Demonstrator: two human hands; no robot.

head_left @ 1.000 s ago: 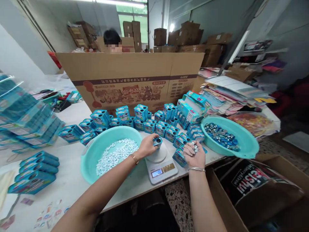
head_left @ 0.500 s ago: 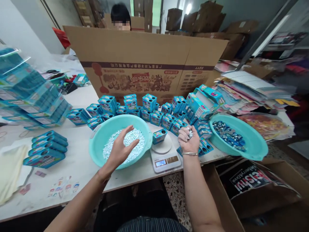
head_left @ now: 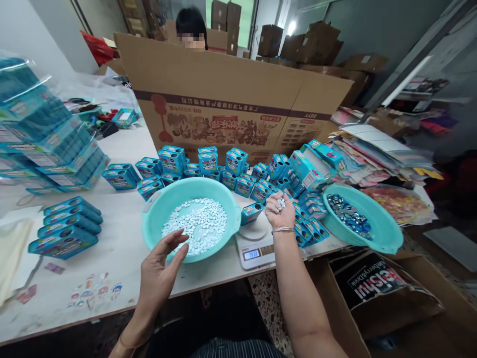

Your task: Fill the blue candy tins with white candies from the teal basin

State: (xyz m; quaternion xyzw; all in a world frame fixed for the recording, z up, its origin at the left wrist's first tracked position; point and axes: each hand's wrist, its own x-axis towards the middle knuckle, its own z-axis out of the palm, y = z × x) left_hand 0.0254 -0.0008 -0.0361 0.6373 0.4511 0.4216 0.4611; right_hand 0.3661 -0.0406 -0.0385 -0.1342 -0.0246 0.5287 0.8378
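My right hand (head_left: 278, 210) is cupped palm-up around several small white tablets, just right of a small teal box (head_left: 252, 212) standing on a white kitchen scale (head_left: 254, 247). My left hand (head_left: 162, 266) hovers with fingers apart and nothing in it, over the near rim of a teal basin (head_left: 154, 211) filled with white tablets (head_left: 197, 223). A second teal basin (head_left: 383, 233) at the right contains several shiny blue round pieces (head_left: 347, 214).
Many small teal boxes (head_left: 208, 166) crowd the table behind the basins, with flat stacks (head_left: 67, 226) at the left. A big cardboard sheet (head_left: 231, 107) stands upright; a person sits behind it. Paper piles (head_left: 376, 154) lie right. An open carton (head_left: 387, 298) sits on the floor.
My left hand let go of the small box on the scale, swept over the tablet basin and drew back to its near rim. My right hand stayed cupped on the tablets.
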